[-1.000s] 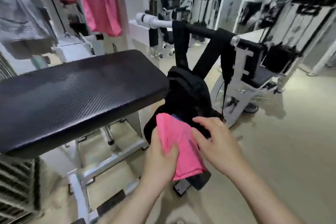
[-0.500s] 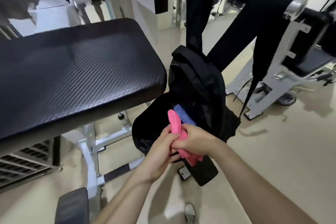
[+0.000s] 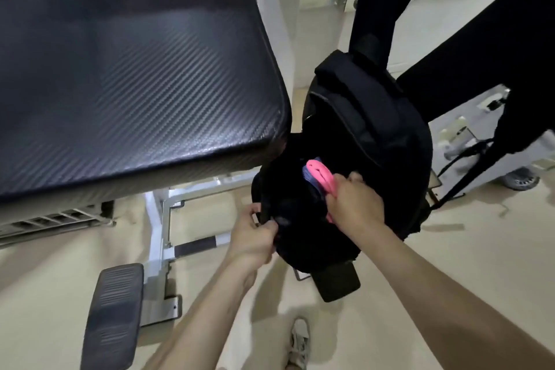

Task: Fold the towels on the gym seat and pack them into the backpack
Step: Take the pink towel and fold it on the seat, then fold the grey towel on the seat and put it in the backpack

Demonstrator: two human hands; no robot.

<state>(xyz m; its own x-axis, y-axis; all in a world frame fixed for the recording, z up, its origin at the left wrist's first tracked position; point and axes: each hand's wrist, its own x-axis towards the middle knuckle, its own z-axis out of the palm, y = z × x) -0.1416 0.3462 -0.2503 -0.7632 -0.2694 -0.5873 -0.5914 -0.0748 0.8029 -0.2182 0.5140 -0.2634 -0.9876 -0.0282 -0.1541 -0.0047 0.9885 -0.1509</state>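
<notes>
A black backpack (image 3: pixel 372 129) hangs by its straps from a bar, just right of the black padded gym seat (image 3: pixel 126 75). Its main opening gapes toward me. My right hand (image 3: pixel 354 204) grips a folded pink towel (image 3: pixel 319 175) that sits partly inside the opening, against a folded blue towel (image 3: pixel 309 179) of which only an edge shows. At the opening's near left edge, my left hand (image 3: pixel 255 234) pinches the black fabric. No towel lies on the part of the seat in view.
The seat's white steel frame (image 3: pixel 156 228) and a black footrest pad (image 3: pixel 112 315) stand below left. A loose backpack strap (image 3: pixel 468 171) dangles at right. My shoe (image 3: pixel 298 342) is on the beige floor. More gym machines stand behind.
My left hand let go of the pink towel and took the bag's edge. My right hand pushed the towel further into the opening. The camera tilted down and closer.
</notes>
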